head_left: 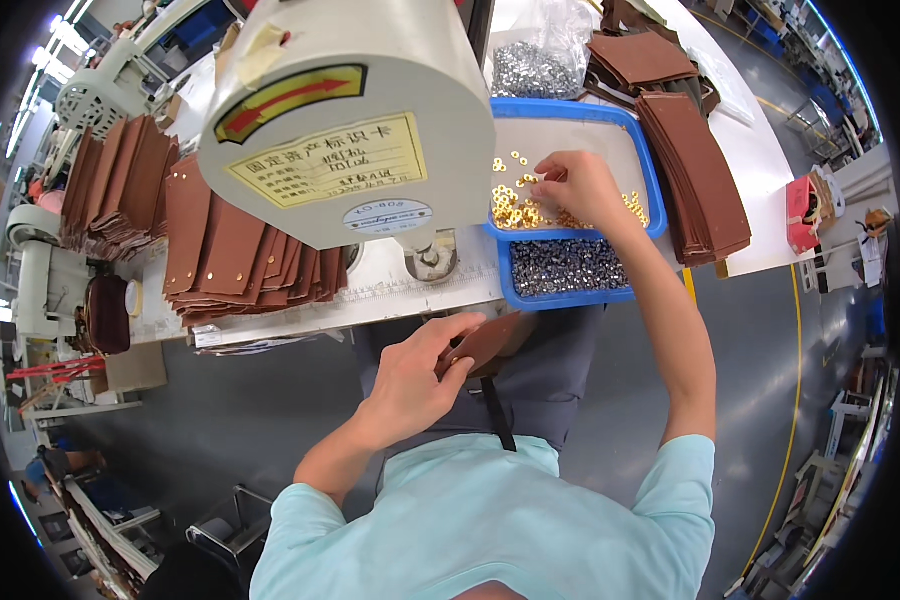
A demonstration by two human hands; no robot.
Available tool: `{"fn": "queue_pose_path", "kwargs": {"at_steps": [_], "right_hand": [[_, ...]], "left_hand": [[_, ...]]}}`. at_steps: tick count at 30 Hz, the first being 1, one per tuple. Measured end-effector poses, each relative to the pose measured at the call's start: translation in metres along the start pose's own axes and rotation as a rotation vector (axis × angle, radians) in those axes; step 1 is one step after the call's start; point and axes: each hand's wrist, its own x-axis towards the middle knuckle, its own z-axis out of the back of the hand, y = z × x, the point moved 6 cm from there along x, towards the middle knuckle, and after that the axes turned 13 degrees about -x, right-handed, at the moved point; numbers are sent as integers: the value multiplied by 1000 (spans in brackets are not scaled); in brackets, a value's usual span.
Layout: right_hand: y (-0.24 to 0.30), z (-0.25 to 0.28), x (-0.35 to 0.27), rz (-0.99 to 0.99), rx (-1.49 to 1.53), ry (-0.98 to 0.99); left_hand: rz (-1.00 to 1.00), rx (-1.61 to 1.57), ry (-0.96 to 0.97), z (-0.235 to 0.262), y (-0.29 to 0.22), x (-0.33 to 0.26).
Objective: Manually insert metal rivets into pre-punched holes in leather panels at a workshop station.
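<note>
Holding brown leather piece (487, 341) in left hand (417, 375), pinched thumb-to-fingers, just off table's (470, 266) near edge. Right hand (580, 188) over gold rings (514, 213) in blue tray (532, 133), fingertips bunched; can't tell if it's gripping one.

A brown panel (485, 342) is held in the left hand (415, 375), the right hand (578, 188) is positioned over gold-coloured rings (513, 212) in a blue tray (560, 133), and dark metal pieces (562, 268) are contained in a second blue tray (570, 300) just beside it.
</note>
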Motion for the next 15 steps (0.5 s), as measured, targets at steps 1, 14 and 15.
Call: {"fn": "queue_pose_path", "kwargs": {"at_steps": [1, 14, 15], "right_hand": [[-5, -2, 10, 8, 4, -8], [67, 21, -44, 115, 222, -63], [86, 19, -70, 158, 275, 8]], "left_hand": [[-116, 64, 3, 2, -9, 1], [179, -498, -183, 27, 25, 1], [184, -506, -188, 25, 29, 2]]}}
